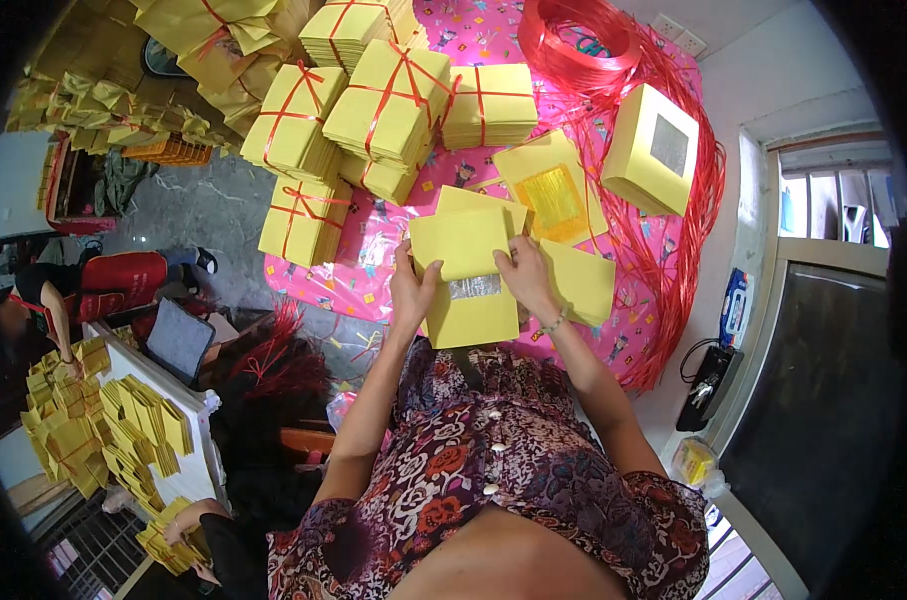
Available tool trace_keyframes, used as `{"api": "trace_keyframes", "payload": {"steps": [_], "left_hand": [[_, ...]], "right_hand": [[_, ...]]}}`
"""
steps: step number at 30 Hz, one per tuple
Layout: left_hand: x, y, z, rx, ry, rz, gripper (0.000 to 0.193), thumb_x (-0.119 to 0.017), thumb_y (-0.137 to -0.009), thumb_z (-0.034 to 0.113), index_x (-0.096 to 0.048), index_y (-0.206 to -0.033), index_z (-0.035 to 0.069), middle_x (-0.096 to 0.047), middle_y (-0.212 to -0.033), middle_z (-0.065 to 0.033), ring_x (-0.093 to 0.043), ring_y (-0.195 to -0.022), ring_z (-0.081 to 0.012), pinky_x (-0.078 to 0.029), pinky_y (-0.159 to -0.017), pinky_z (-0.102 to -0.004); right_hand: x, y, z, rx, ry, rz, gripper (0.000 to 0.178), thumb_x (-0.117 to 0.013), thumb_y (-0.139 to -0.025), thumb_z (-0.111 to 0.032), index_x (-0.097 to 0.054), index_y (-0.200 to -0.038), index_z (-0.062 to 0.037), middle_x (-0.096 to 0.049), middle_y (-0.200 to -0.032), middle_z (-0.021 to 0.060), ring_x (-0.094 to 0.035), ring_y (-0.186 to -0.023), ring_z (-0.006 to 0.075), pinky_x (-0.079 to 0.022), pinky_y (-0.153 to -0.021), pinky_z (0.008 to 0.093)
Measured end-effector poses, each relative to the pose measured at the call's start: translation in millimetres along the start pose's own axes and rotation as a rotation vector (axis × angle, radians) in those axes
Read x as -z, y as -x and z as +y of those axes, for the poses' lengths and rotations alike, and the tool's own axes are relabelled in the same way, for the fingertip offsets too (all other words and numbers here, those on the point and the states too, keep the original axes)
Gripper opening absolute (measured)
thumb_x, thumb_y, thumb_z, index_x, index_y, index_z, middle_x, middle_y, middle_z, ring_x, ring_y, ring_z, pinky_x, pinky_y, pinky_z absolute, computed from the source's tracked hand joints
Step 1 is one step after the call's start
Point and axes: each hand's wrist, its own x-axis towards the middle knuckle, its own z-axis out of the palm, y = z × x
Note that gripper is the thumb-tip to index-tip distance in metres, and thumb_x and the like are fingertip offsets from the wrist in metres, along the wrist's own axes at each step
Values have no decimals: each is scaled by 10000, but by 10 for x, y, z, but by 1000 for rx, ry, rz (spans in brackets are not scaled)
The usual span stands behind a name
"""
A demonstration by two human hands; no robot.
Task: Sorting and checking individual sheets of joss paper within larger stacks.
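Between my hands is a flat yellow paper piece [459, 243], held by its left and right edges. My left hand [414, 287] pinches the left side, thumb on top. My right hand [526, 275] grips the right edge with bent fingers. Just below it lies another yellow paper piece [474, 322] with a shiny clear window, partly covered by the held one. More yellow pieces lie under and beside my right hand, including one [579, 283] at the right and one with a bright yellow window [547, 203] behind.
Red-ribbon-tied yellow bundles [389, 105] stand at the back left of the pink patterned tablecloth [374, 285]. A stack with a grey window [664, 140] sits right, among loose red ribbon [699, 240] and a coil [581, 50]. Other people handle yellow pieces at a white table [189, 400].
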Motion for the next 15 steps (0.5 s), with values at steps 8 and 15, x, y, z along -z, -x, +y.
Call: {"api": "trace_keyframes", "payload": {"steps": [8, 15], "left_hand": [[-28, 33, 121, 13, -93, 33, 638, -643, -850, 137, -278, -1362, 31, -642, -937, -201, -661, -841, -275, -518, -701, -362], [-60, 26, 129, -8, -143, 59, 646, -639, -852, 151, -269, -1372, 50, -630, -878, -191, -655, -781, -297, -512, -673, -384]], "right_hand": [[32, -29, -95, -85, 21, -67, 243, -626, -820, -190, -497, -795, 14, -526, -732, 171, -533, -757, 344, -438, -672, 455], [23, -35, -92, -104, 62, -56, 252, -628, -828, -210, -508, -802, 11, -533, -741, 174, -556, -732, 357, -445, -669, 465]]}}
